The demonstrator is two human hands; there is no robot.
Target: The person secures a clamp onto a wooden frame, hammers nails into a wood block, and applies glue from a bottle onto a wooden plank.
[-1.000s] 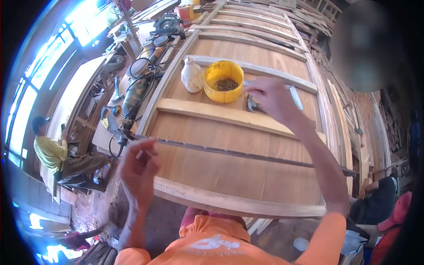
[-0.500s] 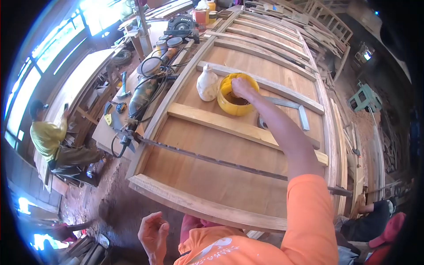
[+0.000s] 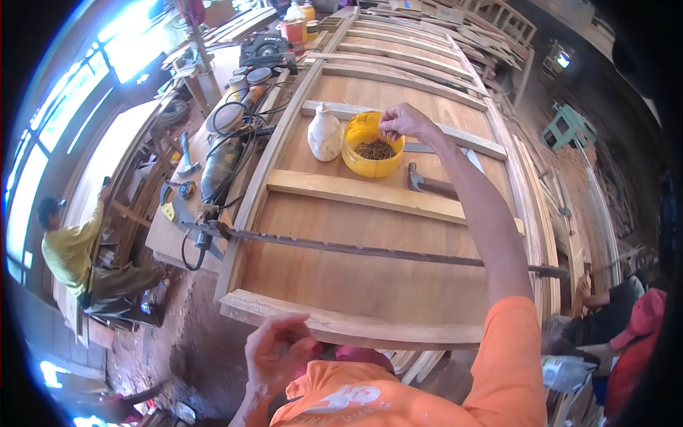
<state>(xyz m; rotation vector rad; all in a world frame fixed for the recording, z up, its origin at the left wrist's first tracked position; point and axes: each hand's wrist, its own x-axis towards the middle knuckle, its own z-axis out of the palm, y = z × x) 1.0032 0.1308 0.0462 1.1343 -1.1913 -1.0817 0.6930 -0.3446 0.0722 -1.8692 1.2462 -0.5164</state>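
My right hand (image 3: 405, 122) is above the rim of a yellow tub (image 3: 373, 168), its fingertips pinched together on what look like thin nails. A heap of nails (image 3: 375, 149) lies inside the tub. Left of the tub stands a smudged white squeeze bottle (image 3: 324, 135). A hammer (image 3: 427, 183) rests on the wooden panel frame (image 3: 356, 193), its handle partly hidden behind my right forearm. A metal square (image 3: 472, 159) also lies partly behind that arm. My left hand (image 3: 279, 350) is near my chest by the frame's front edge, its fingers loosely curled and apart from the thumb, holding nothing visible.
A long clamp bar (image 3: 356, 248) crosses the near panel. On the left bench are a power tool (image 3: 220, 167), cables, another hammer (image 3: 186, 156) and a tape measure (image 3: 187, 189). A person in yellow (image 3: 71, 245) sits at left; another person (image 3: 605, 313) is at lower right.
My right hand has come up out of the tub, showing the nails inside. The hammer now shows beside the arm. My left hand has moved right and up, closer to the frame's edge.
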